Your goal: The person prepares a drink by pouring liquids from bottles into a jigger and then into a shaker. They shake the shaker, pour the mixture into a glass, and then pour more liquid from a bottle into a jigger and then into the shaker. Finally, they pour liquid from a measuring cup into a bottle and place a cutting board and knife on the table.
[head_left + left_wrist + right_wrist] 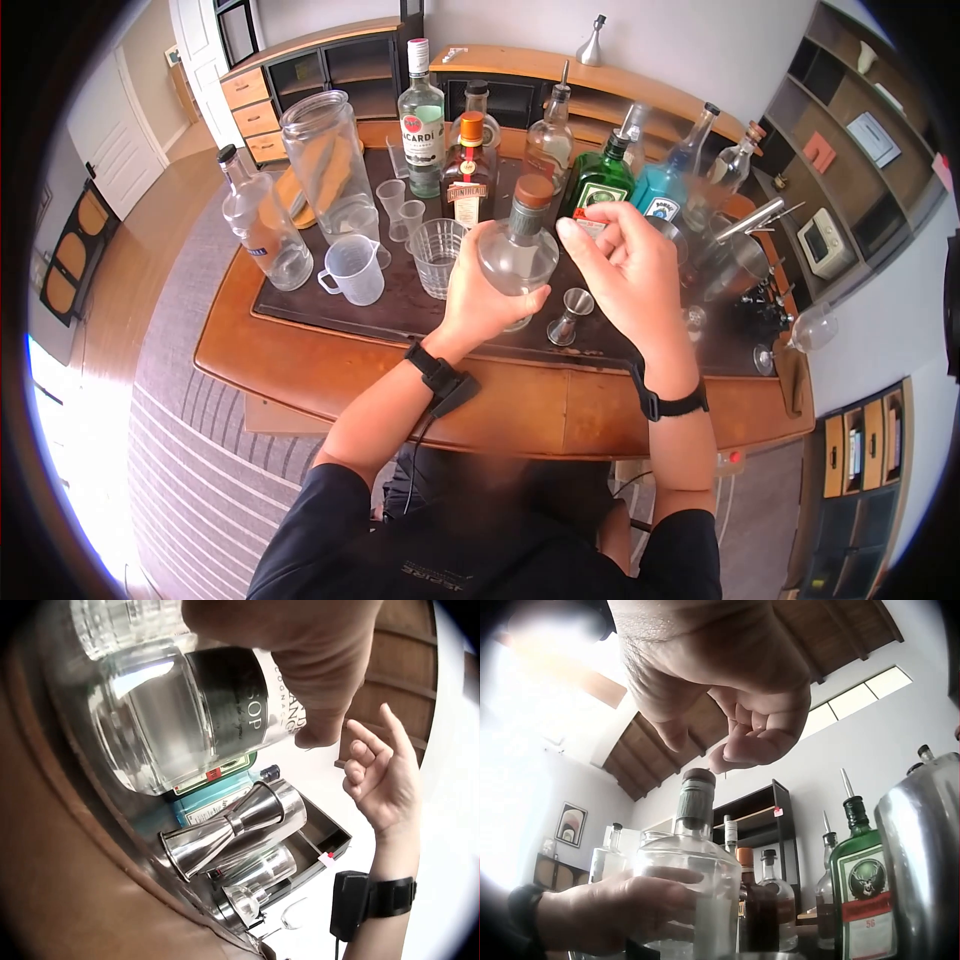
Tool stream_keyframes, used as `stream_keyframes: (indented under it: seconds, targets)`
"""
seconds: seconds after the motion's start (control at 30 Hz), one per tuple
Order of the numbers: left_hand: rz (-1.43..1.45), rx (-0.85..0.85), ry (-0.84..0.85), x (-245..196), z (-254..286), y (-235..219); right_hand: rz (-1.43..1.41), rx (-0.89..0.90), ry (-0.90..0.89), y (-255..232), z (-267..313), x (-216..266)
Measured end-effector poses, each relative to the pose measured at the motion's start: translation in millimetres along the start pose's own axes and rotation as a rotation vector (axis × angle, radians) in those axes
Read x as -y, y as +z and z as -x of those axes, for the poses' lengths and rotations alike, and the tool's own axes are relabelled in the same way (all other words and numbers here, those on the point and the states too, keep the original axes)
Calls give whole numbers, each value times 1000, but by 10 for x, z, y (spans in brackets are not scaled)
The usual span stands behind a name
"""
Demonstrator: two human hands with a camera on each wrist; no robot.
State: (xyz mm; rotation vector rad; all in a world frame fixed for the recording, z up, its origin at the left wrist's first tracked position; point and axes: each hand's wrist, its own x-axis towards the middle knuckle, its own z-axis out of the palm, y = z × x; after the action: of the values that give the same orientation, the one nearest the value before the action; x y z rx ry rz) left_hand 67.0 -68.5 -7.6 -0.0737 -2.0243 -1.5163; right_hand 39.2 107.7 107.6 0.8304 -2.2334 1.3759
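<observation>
My left hand grips a clear round-shouldered glass bottle around its body, above the front part of the dark mat. A brown stopper sits in the bottle's neck, and the left wrist view shows a dark label reading VSOP. Just right of the neck hovers my right hand, its fingers loosely bent and its thumb apart, holding nothing. From the right wrist view, its fingertips are close above the stopper. Between the hands stands a small steel jigger.
Several bottles line the back, among them a Bacardi bottle and a green bottle. To the left are a measuring jug, a cut-glass tumbler and a big glass jar. Steel bar tools and a wine glass stand right.
</observation>
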Motion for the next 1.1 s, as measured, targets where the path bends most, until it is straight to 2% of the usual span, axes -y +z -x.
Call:
stream_keyframes:
  seconds: [0.1, 0.17, 0.27, 0.37, 0.47, 0.57, 0.77, 0.97, 1.1]
  targets:
    - [-48, 31, -2, -39, 15, -2, 184, 24, -60, 32, -131, 156]
    - [-46, 42, 58, -14, 23, 17, 259, 46, -97, 37, -186, 233]
    - [-89, 48, 92, -29, 27, 8, 329, 15, -235, 56, -223, 163]
    - [-129, 63, 117, -69, 32, -15, 328, 185, -138, -27, -246, 257]
    - [-152, 79, 150, -75, 22, -28, 303, 191, -213, -58, -238, 228]
    - [-155, 107, 148, -119, 14, -45, 239, 306, -175, -151, -246, 198]
    - [-191, 134, 183, -103, 4, -63, 224, 273, -398, -228, -270, 83]
    - [-201, 129, 182, -120, 17, -55, 367, 380, -164, -287, -254, 410]
    - [-204, 131, 204, -132, 22, -52, 424, 341, -170, -214, -223, 328]
